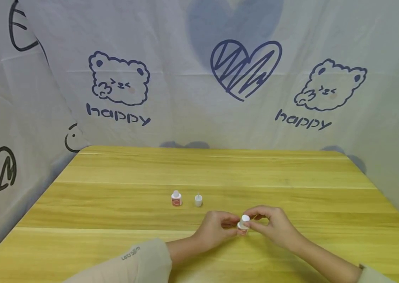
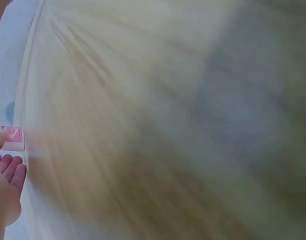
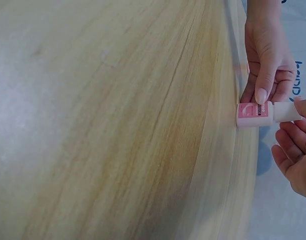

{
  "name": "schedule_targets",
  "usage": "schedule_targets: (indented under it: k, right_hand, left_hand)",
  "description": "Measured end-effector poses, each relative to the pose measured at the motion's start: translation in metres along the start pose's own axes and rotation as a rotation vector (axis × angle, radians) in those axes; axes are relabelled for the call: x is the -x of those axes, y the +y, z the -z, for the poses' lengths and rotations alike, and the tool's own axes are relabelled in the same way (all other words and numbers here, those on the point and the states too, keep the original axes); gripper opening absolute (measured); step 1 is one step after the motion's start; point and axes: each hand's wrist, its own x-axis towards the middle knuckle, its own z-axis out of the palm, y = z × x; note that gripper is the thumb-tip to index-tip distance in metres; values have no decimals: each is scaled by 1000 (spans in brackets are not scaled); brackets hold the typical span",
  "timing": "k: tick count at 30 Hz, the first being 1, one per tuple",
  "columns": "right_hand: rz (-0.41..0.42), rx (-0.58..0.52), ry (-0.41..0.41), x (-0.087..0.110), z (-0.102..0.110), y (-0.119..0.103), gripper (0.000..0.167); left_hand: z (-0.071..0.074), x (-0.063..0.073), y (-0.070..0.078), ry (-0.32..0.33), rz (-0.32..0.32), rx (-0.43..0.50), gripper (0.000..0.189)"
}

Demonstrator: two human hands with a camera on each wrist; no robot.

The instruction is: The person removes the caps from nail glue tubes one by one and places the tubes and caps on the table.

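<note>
Near the front of the table, right of centre in the head view, a small white bottle (image 1: 242, 231) with a pink-red label stands upright between both hands. My left hand (image 1: 215, 232) holds its body from the left, thumb over the label in the right wrist view. On the bottle's top is a white cap (image 3: 286, 112), which my right hand (image 1: 274, 226) pinches between thumb and fingers. The left wrist view catches only part of a hand and the pink label (image 2: 12, 134) at its left edge.
Farther back and to the left stands a second small bottle (image 1: 176, 200) with a red label and a narrow white top. Beside it is a loose white cap (image 1: 198, 201) with a thin stem pointing up. A printed cloth (image 1: 185, 98) hangs behind the wooden table (image 1: 121, 169).
</note>
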Motion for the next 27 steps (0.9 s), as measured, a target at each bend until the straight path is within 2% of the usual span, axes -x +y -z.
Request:
schedule_targets:
  k: [16,27]
  right_hand:
    - [16,15,25,-1,-2,1,11]
    - [-46,-10,3,-2,-3,-2,14]
  left_hand:
    - [0,-1,1,-9,-15,-53,21]
    - [-2,-2,-2,-5,-21,-39,18]
